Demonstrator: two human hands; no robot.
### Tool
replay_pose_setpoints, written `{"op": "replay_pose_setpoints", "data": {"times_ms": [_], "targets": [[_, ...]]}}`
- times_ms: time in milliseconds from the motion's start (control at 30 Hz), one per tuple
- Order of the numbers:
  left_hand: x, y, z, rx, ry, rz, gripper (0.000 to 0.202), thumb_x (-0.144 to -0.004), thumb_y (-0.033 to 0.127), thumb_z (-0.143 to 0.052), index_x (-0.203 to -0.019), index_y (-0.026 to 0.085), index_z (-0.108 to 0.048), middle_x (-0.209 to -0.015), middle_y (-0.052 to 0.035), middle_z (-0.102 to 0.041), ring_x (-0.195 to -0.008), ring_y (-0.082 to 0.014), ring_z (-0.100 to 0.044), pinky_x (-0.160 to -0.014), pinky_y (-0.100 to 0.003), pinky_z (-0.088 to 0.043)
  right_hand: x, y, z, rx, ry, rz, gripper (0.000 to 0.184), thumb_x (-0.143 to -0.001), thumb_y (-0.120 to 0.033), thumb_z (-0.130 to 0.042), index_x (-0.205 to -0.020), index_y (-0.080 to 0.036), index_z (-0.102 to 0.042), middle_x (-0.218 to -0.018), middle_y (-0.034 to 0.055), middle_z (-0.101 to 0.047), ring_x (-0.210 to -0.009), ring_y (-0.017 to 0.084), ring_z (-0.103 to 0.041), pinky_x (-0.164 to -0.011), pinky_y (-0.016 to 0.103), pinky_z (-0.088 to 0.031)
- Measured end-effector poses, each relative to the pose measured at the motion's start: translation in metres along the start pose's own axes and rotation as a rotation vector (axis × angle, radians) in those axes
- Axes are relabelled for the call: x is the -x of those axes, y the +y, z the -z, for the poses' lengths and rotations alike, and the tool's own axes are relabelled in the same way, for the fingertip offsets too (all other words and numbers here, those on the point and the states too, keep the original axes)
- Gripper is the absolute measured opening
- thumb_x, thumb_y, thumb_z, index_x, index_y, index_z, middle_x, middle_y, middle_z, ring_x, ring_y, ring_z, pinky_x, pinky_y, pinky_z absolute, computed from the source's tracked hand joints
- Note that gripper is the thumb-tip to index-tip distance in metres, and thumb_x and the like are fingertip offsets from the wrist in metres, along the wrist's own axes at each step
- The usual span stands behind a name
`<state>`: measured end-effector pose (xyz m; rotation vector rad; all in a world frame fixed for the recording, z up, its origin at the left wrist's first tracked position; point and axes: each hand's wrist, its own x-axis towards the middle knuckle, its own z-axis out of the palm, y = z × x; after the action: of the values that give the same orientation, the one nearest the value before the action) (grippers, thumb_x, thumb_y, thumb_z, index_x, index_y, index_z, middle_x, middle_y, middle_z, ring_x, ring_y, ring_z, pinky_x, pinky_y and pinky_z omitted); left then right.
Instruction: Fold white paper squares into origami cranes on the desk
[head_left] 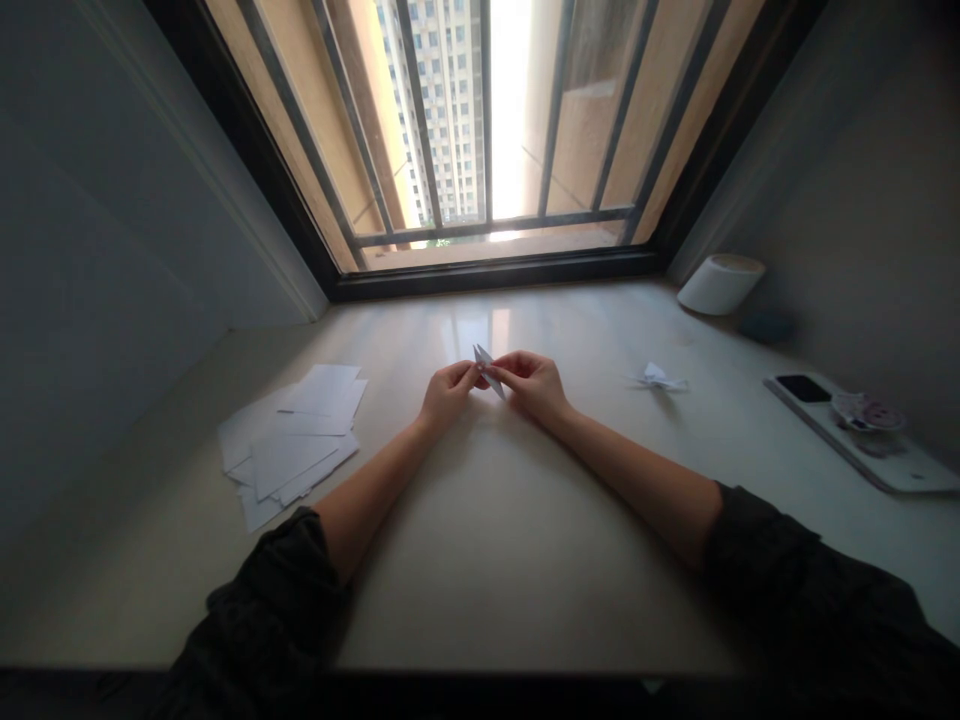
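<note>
Both hands meet over the middle of the counter (480, 580). The left hand (448, 393) and right hand (534, 385) each pinch one small folded paper (487, 368) between thumb and fingertips, with the other fingers curled. The paper is held just above the surface. Its long axis runs diagonally from far-left to near-right, and its free pointed tip aims up toward the window (487, 130).

One loose pile of white sheets (292, 440) lies near the left edge; they overlap too much to count. One folded figure (658, 379) rests to the right of the hands, apart from them. One white roll (720, 283) stands in the far right corner. By the right edge lies one white slab (892, 462) with a dark phone (804, 388) on it. Nothing lies between the hands and these things.
</note>
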<state>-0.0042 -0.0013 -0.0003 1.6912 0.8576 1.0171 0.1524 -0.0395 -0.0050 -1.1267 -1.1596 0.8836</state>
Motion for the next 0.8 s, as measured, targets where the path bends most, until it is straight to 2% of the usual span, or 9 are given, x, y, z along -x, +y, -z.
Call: {"op": "replay_pose_setpoints", "data": {"times_ms": [100,267,633,800], "targets": [[-0.0005,0.0018,-0.0010,0.030,0.020,0.015,0.039,-0.081,0.053,-0.058,-0.077,0.015,-0.070,-0.070,-0.0045,-0.068,-0.069,-0.0159,-0.062,-0.069,-0.027,-0.046,0.0008,-0.0009,-0.0003,0.032,0.001,-0.002,0.044,-0.062,-0.059,-0.074,-0.078,-0.018,-0.071,-0.076,0.0073,-0.073,-0.069,0.021,-0.067,-0.061,0.032,-0.052],[-0.0015,0.0036,-0.0007,0.161,0.062,0.054,0.035,-0.075,0.047,-0.068,-0.092,0.017,-0.070,-0.083,-0.0043,-0.071,-0.071,-0.0146,-0.064,-0.068,-0.027,-0.046,-0.0003,0.0001,-0.0001,0.055,-0.007,0.005,0.043,-0.063,-0.059,-0.074,-0.077,-0.018,-0.071,-0.077,0.0071,-0.073,-0.067,0.020,-0.066,-0.062,0.031,-0.052],[-0.0007,0.0064,0.0004,0.176,0.077,0.098,0.036,-0.071,0.050,-0.071,-0.077,0.015,-0.068,-0.072,-0.0036,-0.068,-0.067,-0.0143,-0.062,-0.068,-0.027,-0.045,0.0017,0.0009,-0.0012,0.022,-0.015,-0.005,0.042,-0.063,-0.057,-0.074,-0.076,-0.017,-0.071,-0.071,0.0067,-0.071,-0.063,0.018,-0.064,-0.059,0.030,-0.050],[-0.0007,0.0059,0.0007,0.170,0.090,0.093,0.036,-0.072,0.050,-0.070,-0.078,0.015,-0.067,-0.072,-0.0035,-0.068,-0.068,-0.0143,-0.063,-0.067,-0.026,-0.045,-0.0015,0.0029,-0.0006,-0.021,-0.021,0.027,0.037,-0.066,-0.054,-0.073,-0.076,-0.019,-0.067,-0.073,0.0043,-0.070,-0.067,0.017,-0.065,-0.065,0.030,-0.052]]}}
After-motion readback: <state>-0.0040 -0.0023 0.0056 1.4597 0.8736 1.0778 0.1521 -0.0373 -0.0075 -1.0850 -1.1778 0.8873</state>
